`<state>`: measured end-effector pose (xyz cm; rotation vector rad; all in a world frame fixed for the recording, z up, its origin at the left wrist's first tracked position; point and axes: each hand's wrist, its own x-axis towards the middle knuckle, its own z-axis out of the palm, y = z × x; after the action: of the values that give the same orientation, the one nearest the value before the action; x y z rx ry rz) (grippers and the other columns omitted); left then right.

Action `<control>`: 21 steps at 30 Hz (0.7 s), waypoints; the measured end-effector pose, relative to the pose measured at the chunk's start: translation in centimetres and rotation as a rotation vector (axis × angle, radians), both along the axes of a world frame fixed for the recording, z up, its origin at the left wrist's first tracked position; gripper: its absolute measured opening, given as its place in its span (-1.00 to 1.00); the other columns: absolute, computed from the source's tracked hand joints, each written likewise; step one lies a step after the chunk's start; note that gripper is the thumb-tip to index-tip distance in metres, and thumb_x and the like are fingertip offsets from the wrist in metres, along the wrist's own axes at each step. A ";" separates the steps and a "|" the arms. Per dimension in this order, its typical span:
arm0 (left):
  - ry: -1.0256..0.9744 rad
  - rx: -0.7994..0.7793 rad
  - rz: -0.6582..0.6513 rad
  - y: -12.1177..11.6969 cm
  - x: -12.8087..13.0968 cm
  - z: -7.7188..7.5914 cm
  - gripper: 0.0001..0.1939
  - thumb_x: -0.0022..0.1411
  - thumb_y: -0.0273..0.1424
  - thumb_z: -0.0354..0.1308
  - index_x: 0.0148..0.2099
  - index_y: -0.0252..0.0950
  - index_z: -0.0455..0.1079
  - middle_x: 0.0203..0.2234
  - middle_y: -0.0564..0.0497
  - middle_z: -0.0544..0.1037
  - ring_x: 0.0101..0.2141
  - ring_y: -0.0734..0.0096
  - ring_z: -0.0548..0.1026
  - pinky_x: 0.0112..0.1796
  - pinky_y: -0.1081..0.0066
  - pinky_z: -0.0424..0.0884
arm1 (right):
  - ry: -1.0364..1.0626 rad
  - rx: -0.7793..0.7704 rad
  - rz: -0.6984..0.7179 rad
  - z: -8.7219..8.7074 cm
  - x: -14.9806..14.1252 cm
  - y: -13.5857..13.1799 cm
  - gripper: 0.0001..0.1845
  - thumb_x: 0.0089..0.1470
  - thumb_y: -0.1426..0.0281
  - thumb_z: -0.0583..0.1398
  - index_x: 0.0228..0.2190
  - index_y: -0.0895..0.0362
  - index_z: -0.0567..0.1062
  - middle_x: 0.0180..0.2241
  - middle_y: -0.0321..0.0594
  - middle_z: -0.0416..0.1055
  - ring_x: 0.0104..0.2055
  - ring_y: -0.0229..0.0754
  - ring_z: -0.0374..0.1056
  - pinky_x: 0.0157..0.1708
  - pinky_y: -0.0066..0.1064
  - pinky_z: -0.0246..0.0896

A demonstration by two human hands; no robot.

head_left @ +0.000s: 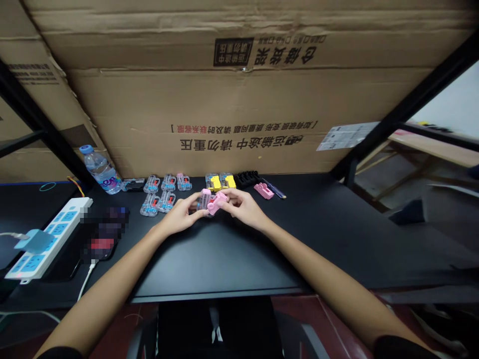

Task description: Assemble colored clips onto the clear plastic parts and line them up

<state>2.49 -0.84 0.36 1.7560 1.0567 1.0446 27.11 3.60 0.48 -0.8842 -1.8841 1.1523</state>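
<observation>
My left hand [185, 214] is closed on a small clear plastic casing [204, 198] with a pink top and red inside. My right hand [241, 207] pinches a pink plastic shell part [218, 202] against the casing's right side; whether the two are joined I cannot tell. Just left of my hands lie several clear casings [150, 204] with red and blue parts inside. Behind my hands are two clear casings with yellow parts [214, 183]. Another pink plastic part [264, 190] lies to the right, beyond my right hand.
Black plastic parts [247, 178] and a dark pen-like tool [275, 188] lie at the back. On the left stand a water bottle [101, 169], a white power strip [50, 239] and a phone [107, 234] on a cable. A cardboard sheet [224, 99] walls off the black table's [209, 264] rear.
</observation>
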 end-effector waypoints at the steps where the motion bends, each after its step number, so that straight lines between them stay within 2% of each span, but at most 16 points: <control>1: -0.032 -0.040 -0.029 -0.1 0.1 0.0 -0.22 0.27 -0.14 0.38 0.44 -0.21 0.26 -0.26 -0.06 0.72 -0.24 0.12 0.71 -0.14 0.17 0.63 | 0.005 -0.012 -0.007 0.0 0.0 0.0 -0.47 0.22 0.04 0.32 0.07 0.12 0.55 -0.29 -0.20 0.52 -0.48 -0.25 0.29 -0.51 -0.40 0.27; 3: -0.109 -0.117 -0.093 -0.2 0.3 0.1 -0.08 0.32 -0.13 0.34 0.56 -0.21 0.00 -0.29 -0.07 0.71 -0.27 0.14 0.71 -0.18 0.21 0.63 | 0.012 0.000 -0.001 0.0 0.0 -0.1 -0.45 0.30 0.07 0.24 0.19 0.07 0.48 -0.22 -0.17 0.53 -0.47 -0.26 0.29 -0.52 -0.40 0.29; 4: -0.151 -0.147 -0.105 -0.2 0.4 0.3 -0.05 0.34 -0.12 0.32 0.58 -0.20 -0.06 -0.31 -0.07 0.71 -0.29 0.15 0.72 -0.21 0.24 0.63 | 0.008 0.035 0.006 0.0 0.1 -0.2 -0.46 0.33 0.10 0.21 0.23 0.04 0.46 -0.14 -0.14 0.53 -0.44 -0.25 0.32 -0.48 -0.38 0.33; 8: -0.242 -0.251 -0.124 -0.1 0.5 0.9 -0.07 0.31 -0.07 0.35 0.55 -0.20 0.03 -0.37 -0.04 0.70 -0.37 0.16 0.71 -0.30 0.28 0.63 | -0.089 0.271 0.060 0.0 0.3 -0.6 -0.51 0.30 0.27 0.23 0.23 -0.06 0.49 0.16 -0.05 0.40 -0.27 -0.16 0.40 -0.23 -0.20 0.47; 11: -0.312 -0.329 -0.160 0.1 0.4 0.9 -0.16 0.35 0.06 0.24 0.49 -0.25 0.16 -0.31 -0.11 0.71 -0.36 0.15 0.72 -0.34 0.30 0.61 | -0.113 0.347 0.053 0.1 0.1 -0.9 -0.58 0.29 0.28 0.24 0.16 -0.05 0.55 0.14 -0.03 0.42 -0.21 -0.09 0.42 -0.15 -0.11 0.47; 14: -0.324 -0.324 -0.159 0.4 0.3 0.5 -0.25 0.42 0.16 0.06 0.28 -0.38 0.41 -0.36 -0.18 0.69 -0.42 0.22 0.68 -0.39 0.36 0.55 | -0.058 0.248 -0.006 0.2 -0.4 -1.0 -0.62 0.30 0.15 0.25 0.06 0.02 0.59 -0.06 -0.06 0.54 -0.24 -0.05 0.44 -0.17 -0.12 0.47; 18: -0.173 -0.187 -0.066 0.3 0.5 0.2 -0.42 0.36 0.09 0.22 0.08 -0.34 0.48 -0.44 -0.03 0.62 -0.51 0.41 0.57 -0.50 0.49 0.41 | 0.063 -0.040 0.013 0.0 -1.1 -1.2 -0.50 0.26 -0.02 0.26 0.01 0.10 0.57 -0.19 -0.11 0.59 -0.39 -0.13 0.43 -0.35 -0.23 0.46; 21: -0.021 -0.120 -0.046 -0.1 0.7 0.6 -0.55 0.35 0.04 0.25 -0.17 -0.30 0.47 -0.45 0.05 0.57 -0.49 0.46 0.51 -0.47 0.49 0.39 | 0.102 -0.171 0.066 -0.2 -1.5 -1.3 -0.45 0.20 -0.05 0.30 0.00 0.11 0.55 -0.24 -0.13 0.60 -0.48 -0.20 0.39 -0.42 -0.28 0.43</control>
<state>3.21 -0.97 0.93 1.6618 1.0401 0.9493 25.58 2.25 0.27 -0.8434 -1.7636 1.3896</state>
